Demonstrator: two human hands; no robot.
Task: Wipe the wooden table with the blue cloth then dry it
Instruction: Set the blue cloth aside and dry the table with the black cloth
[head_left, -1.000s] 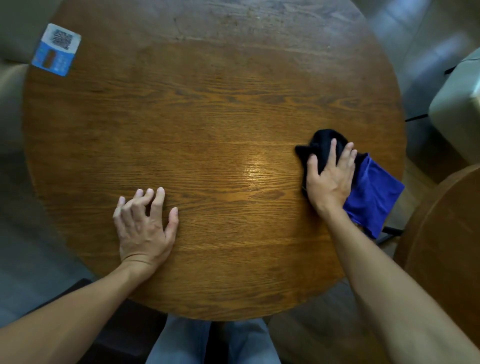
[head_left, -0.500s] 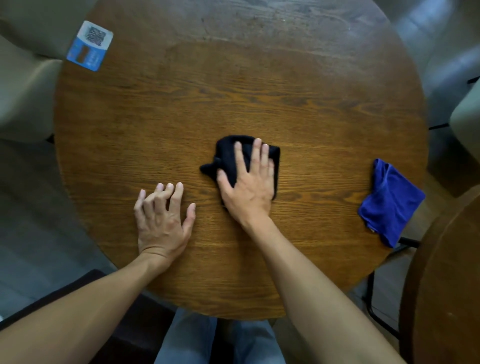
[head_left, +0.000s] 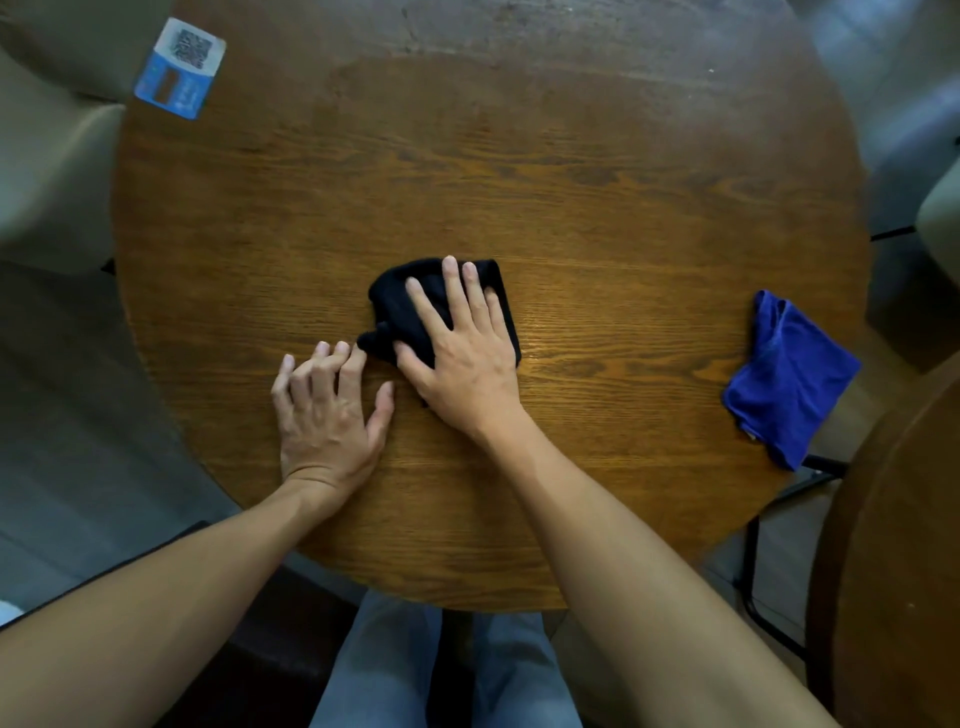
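Observation:
A round wooden table (head_left: 597, 171) fills the view. My right hand (head_left: 462, 348) lies flat, fingers spread, pressing a crumpled black cloth (head_left: 400, 301) onto the middle of the table. My left hand (head_left: 324, 410) rests palm down on the wood just left of it, its fingertips almost touching the black cloth. A blue cloth (head_left: 787, 376) lies bunched at the table's right edge, partly hanging over, apart from both hands.
A blue and white card with a QR code (head_left: 179, 67) sits at the table's far left edge. Pale chairs (head_left: 47, 171) stand to the left and far right. A second wooden table (head_left: 893, 545) is at the lower right. My legs show below the near edge.
My right hand has slid the black cloth from beside the blue cloth at the right edge to the middle of the table, close to my left hand. The blue cloth stays at the edge.

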